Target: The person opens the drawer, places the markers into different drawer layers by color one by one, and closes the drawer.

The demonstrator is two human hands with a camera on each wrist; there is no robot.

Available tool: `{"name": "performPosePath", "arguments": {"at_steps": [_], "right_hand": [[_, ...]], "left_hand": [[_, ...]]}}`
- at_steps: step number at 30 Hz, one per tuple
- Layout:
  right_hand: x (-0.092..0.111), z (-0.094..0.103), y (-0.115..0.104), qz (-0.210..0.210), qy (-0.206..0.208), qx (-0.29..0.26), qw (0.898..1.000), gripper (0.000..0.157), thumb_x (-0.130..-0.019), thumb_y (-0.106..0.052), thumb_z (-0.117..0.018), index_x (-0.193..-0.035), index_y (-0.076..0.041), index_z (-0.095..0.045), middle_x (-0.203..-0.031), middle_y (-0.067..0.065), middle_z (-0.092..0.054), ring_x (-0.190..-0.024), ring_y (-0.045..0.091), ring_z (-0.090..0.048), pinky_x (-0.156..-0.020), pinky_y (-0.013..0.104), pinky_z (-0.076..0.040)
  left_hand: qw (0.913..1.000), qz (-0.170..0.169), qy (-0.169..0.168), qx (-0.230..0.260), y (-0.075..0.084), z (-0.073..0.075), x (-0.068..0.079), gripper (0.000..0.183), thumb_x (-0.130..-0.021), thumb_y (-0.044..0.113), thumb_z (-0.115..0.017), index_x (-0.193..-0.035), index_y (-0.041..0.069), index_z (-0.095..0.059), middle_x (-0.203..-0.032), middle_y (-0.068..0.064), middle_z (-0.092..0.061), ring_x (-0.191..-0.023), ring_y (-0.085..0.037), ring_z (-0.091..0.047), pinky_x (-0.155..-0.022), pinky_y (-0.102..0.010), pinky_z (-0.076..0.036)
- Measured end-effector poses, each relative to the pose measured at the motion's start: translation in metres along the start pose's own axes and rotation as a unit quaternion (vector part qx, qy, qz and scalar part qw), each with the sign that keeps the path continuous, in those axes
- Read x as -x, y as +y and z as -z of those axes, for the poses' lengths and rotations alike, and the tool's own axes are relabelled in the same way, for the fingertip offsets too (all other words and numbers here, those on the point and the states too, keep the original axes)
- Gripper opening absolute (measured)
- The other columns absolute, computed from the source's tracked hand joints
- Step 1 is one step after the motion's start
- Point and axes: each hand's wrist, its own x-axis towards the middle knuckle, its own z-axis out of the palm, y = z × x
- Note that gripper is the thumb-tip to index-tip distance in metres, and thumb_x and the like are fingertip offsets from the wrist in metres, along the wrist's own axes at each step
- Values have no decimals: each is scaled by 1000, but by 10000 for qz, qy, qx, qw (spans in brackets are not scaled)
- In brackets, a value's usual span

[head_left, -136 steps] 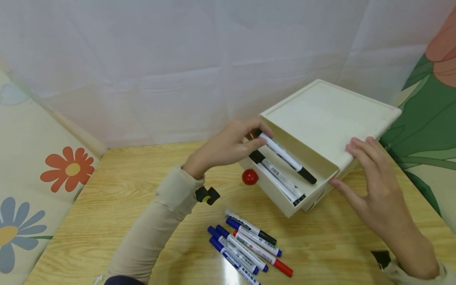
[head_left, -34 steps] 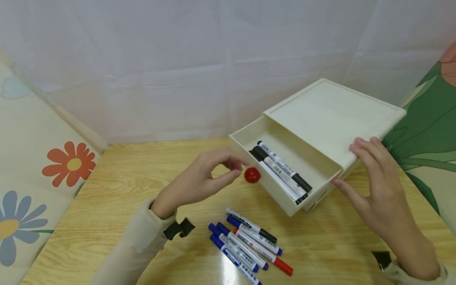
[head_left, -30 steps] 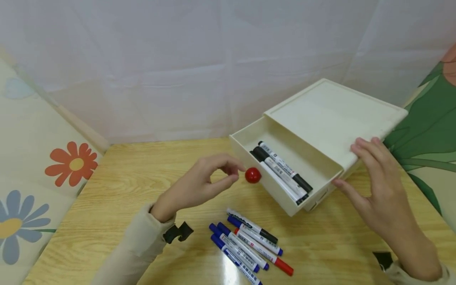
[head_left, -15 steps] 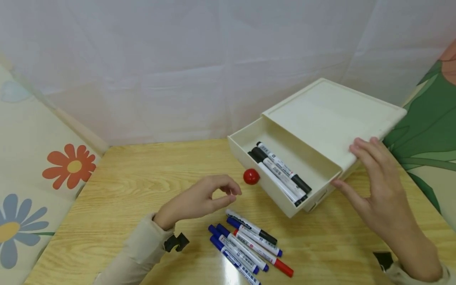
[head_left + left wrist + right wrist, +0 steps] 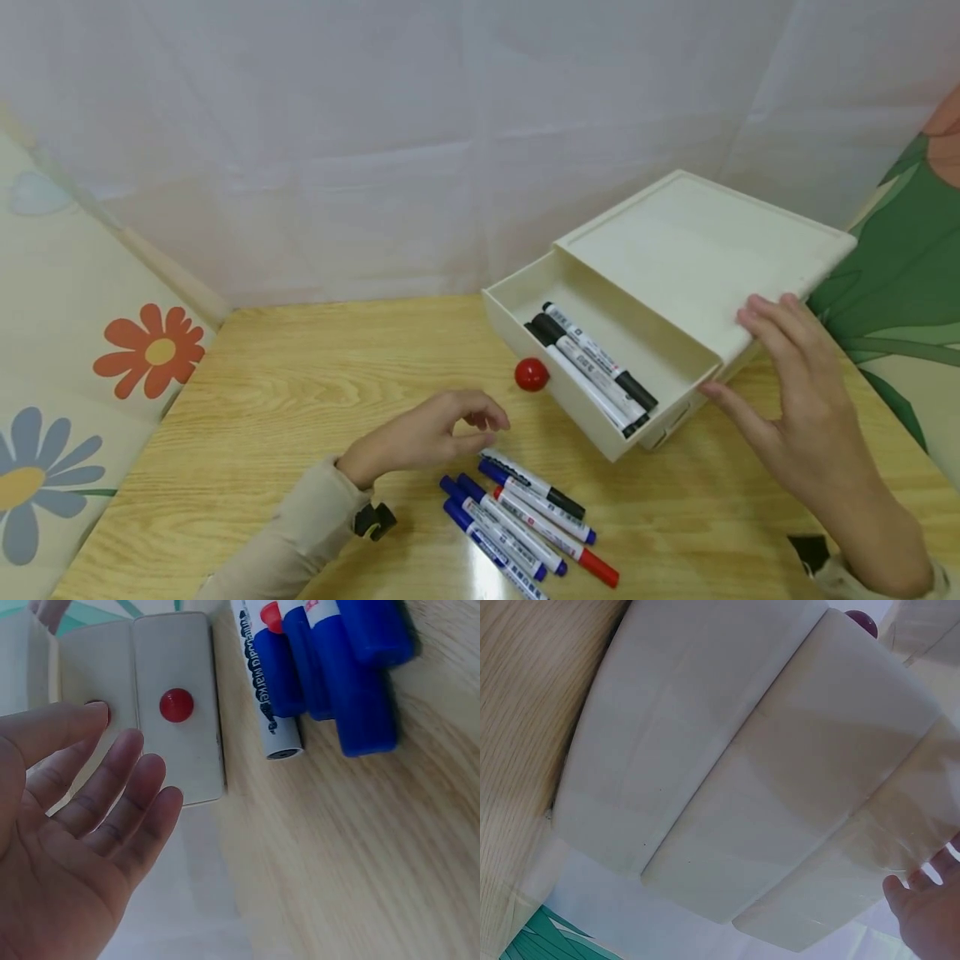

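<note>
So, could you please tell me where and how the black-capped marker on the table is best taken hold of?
I'd pinch the black-capped marker across its barrel, just behind the black cap, from above. It lies lengthwise; its side facing the open drawer looks free, while its white end is crowded by a blue-capped marker.

A pale, creased sheet (image 5: 322,150) hangs behind the wood-grain table (image 5: 285,383), a flower-printed panel (image 5: 75,367) at left.
</note>
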Motion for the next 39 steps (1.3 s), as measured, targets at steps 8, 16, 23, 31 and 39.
{"name": "performPosePath", "arguments": {"at_steps": [8,16,23,31,39], "right_hand": [[0,0,-1,24,-2,-14,10000,84,-94,-61,-49,-129,15,-51,-133,34,-49,-146,35,-34,-126,36,-21],[1,1,-1,29,53,-8,10000,83,-94,-61,-49,-128,14,-52,-134,34,-50,-145,35,-34,-126,36,-22],[1,1,-1,6,64,-19,10000,82,-94,-61,-49,-128,14,-52,-134,33,-50,-145,35,-34,-126,36,-22],[0,0,-1,-22,47,-36,10000,83,-94,-61,-49,-128,14,-52,-134,33,-50,-145,35,-34,-126,37,-22],[0,-1,-2,21,80,-76,9999,82,-95,-60,-50,-128,14,-52,-133,33,-50,-145,35,-35,-126,37,-22]], "left_hand": [[9998,146,-78,-63,-5,-4,0,18,-97,9,-62,-114,8,-67,-115,-7,-70,-104,-12,-62,-94,-24,-53],[9998,165,-109,-32,-8,-6,-1,21,-96,9,-63,-116,9,-66,-116,-6,-70,-104,-11,-62,-94,-24,-53],[9996,201,-118,174,-16,-10,-2,25,-95,7,-64,-119,10,-65,-118,-7,-69,-105,-12,-63,-94,-28,-54],[9992,249,-212,222,-25,-15,-2,26,-94,5,-64,-120,9,-66,-119,-6,-69,-105,-16,-64,-93,-22,-52],[9988,298,-324,192,-31,-19,-4,27,-94,4,-64,-120,10,-67,-119,-3,-68,-110,-15,-63,-95,-22,-51]]}}
